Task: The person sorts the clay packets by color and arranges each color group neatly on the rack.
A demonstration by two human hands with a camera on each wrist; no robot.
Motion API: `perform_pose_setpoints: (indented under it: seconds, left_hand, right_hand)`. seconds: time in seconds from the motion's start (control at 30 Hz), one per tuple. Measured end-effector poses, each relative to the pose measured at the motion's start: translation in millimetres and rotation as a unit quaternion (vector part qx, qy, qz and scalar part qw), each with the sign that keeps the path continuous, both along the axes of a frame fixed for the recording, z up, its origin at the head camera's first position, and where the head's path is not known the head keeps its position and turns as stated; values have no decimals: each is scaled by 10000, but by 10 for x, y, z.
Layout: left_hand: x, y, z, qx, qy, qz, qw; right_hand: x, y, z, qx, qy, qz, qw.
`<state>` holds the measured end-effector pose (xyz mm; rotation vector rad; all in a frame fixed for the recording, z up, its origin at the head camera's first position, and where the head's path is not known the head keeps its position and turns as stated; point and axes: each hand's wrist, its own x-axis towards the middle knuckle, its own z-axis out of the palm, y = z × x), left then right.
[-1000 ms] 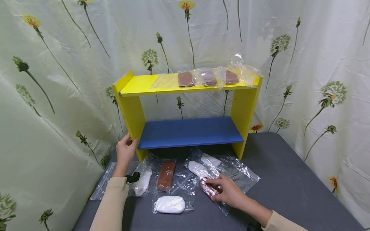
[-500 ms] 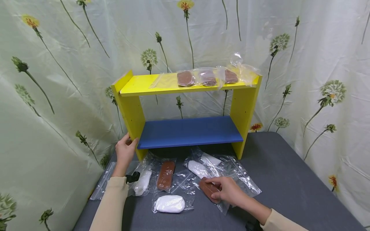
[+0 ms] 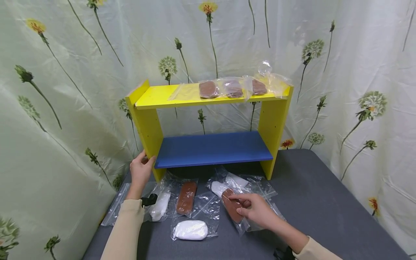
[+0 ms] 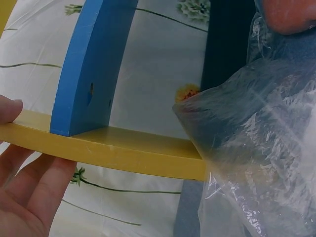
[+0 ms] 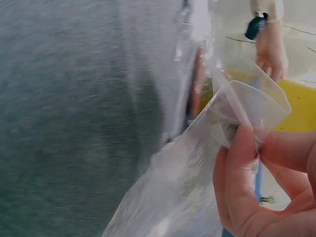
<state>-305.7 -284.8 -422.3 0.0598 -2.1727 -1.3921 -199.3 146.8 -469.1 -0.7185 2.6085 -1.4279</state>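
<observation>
Shelf (image 3: pixel 212 148) held at its side by left hand (image 3: pixel 141 173), probably for steadiness, and plastic bag (image 5: pixel 190 182) with brown bar (image 3: pixel 231 206) pinched in right hand (image 3: pixel 258 212).

Shelf (image 3: pixel 211 146): yellow and blue, upright, gripped at its left edge by the left hand (image 3: pixel 141 172).
Brown slab (image 3: pixel 231 206): rounded oblong in clear bag (image 5: pixel 190 182), slanted, pinched by right hand (image 3: pixel 259 212).
</observation>
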Motion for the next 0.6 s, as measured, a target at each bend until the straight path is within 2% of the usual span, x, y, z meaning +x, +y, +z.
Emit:
perform_pose_setpoints:
  seconds: [0.3, 0.43, 0.57, 0.6]
  left_hand:
    - [6, 1, -3, 10, -13, -5, 10000]
    - [9, 4, -2, -6, -1, 13, 10000]
    - [17, 3, -4, -37, 18, 8, 10000]
    - [19, 1, -6, -48, 24, 2, 10000]
  right_hand:
    - [78, -35, 246, -427, 78, -832, 9956]
    - [102, -55, 365, -692, 380, -1138, 9904]
    - [107, -66, 488, -845, 884, -1346, 9833]
    - [138, -84, 564, -874, 1008, -1386, 9813]
